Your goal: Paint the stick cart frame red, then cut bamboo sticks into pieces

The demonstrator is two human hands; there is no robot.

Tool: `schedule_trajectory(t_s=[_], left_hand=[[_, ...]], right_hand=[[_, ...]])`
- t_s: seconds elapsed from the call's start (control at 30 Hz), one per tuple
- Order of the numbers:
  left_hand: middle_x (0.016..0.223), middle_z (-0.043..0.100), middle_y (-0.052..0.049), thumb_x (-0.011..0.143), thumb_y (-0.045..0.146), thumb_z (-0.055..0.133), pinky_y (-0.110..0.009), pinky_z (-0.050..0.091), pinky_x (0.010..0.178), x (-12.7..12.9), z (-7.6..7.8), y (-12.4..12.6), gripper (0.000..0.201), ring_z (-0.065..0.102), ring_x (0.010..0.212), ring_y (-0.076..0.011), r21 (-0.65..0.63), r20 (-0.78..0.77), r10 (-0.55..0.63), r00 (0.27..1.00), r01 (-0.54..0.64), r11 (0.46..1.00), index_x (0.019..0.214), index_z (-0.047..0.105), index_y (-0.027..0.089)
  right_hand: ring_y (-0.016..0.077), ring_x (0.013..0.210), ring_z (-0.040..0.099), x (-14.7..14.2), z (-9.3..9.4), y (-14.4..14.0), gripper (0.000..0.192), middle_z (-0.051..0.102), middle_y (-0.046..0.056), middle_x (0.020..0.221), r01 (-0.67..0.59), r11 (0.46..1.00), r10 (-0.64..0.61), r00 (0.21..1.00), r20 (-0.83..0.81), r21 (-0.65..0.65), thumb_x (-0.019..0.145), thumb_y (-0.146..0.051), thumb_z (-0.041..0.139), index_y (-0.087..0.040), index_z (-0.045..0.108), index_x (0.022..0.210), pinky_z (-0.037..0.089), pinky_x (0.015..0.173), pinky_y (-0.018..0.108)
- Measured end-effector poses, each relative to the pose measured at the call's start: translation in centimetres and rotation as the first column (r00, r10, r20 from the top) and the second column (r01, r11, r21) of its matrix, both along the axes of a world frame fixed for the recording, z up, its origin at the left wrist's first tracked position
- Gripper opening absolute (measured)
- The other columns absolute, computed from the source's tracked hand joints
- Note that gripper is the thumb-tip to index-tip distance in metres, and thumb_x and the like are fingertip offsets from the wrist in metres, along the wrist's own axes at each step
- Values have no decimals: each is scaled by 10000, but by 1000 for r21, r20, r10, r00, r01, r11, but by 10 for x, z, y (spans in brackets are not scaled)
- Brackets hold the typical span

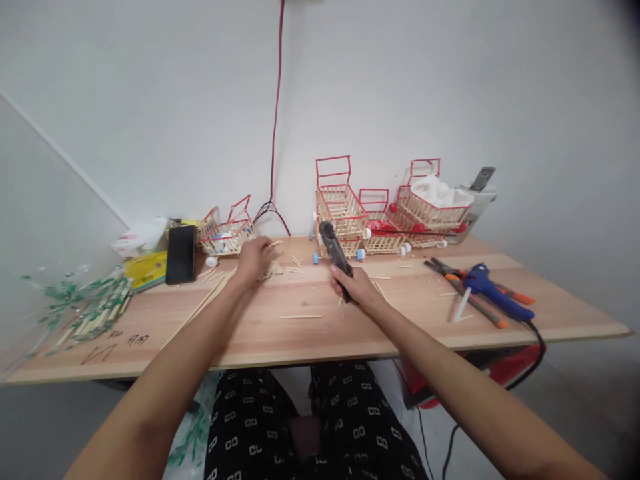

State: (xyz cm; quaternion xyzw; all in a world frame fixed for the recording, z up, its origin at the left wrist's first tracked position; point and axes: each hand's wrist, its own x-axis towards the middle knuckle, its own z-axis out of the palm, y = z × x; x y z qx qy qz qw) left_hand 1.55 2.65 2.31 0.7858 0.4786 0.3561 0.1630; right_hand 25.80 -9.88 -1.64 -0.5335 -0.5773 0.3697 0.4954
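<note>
My left hand (254, 257) is near the middle of the table, its fingers closed around short thin wooden sticks (274, 244) whose ends poke out. Under and beside it lies a small beige scrap (271, 270). My right hand (356, 285) grips a black hand tool (334, 247) with a broad rounded head, tilted up and away from me; its exact kind is unclear. Loose sticks (301, 317) are scattered between my hands. Behind the tool stands a miniature shopping cart (343, 207) made of sticks, with red edges.
More small carts (383, 233) stand along the wall, one (435, 207) holding white material. At right lie a blue glue gun (493, 293) and orange-handled pliers (470, 297). A phone (181, 255), a yellow packet (146, 270) and bagged sticks (103, 303) occupy the left.
</note>
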Motion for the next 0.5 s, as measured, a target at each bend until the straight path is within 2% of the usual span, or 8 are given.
schedule_trajectory(t_s=[0.07,0.1,0.13,0.2,0.27,0.33,0.4,0.5], left_hand=[[787,683,-78,821,248,556,-275,455,653,9,3,-14,121,640,763,-197,-122,127,-49,991,65,990,770,585,143],[797,699,-85,809,267,592,-262,462,621,15,3,-23,135,658,739,-191,-239,244,-92,965,152,959,777,584,136],[818,713,-97,788,290,637,-255,470,603,22,3,-34,169,676,734,-192,-358,392,-116,912,268,895,787,581,131],[838,727,-115,724,301,732,-261,500,614,37,0,-57,248,699,741,-201,-514,594,-94,799,467,720,800,576,124],[795,733,-118,684,282,781,-243,499,584,53,-4,-77,282,707,706,-198,-593,653,-53,755,555,584,805,588,115],[764,734,-120,672,266,798,-224,491,563,67,-8,-91,280,709,677,-191,-630,670,-43,741,599,493,798,608,104],[760,735,-125,673,263,801,-215,489,562,78,-11,-99,267,709,669,-186,-642,680,-43,732,622,449,782,627,92],[770,737,-133,689,250,793,-209,497,580,86,-14,-102,239,709,667,-174,-652,687,-15,727,625,430,768,646,79]], right_hand=[[105,471,461,1,1,1,504,516,-4,503,-2,1000,2,1000,16,28,780,-624,546,-136,640,691,361,475,226],[107,489,459,1,2,2,505,522,-4,525,-2,999,1,1000,15,41,777,-613,555,-123,675,776,357,486,228],[110,508,459,1,4,2,517,527,-5,548,3,998,-3,1000,9,56,774,-606,561,-114,694,858,357,497,231],[117,551,466,1,6,2,545,538,-1,587,4,995,-4,1000,-4,97,765,-600,571,-103,703,945,369,529,239],[125,578,470,2,7,2,539,545,3,602,13,991,-12,1000,-11,135,750,-600,585,-101,708,913,379,553,247],[131,592,481,3,6,3,511,562,8,607,10,990,-8,1000,-15,140,736,-596,600,-110,710,848,389,570,254],[139,605,503,5,4,4,484,586,11,618,-10,994,13,999,-29,113,726,-586,618,-123,713,831,400,582,257],[154,656,544,8,1,5,449,630,22,685,-27,997,34,996,-85,76,701,-552,664,-135,717,857,425,606,258]])
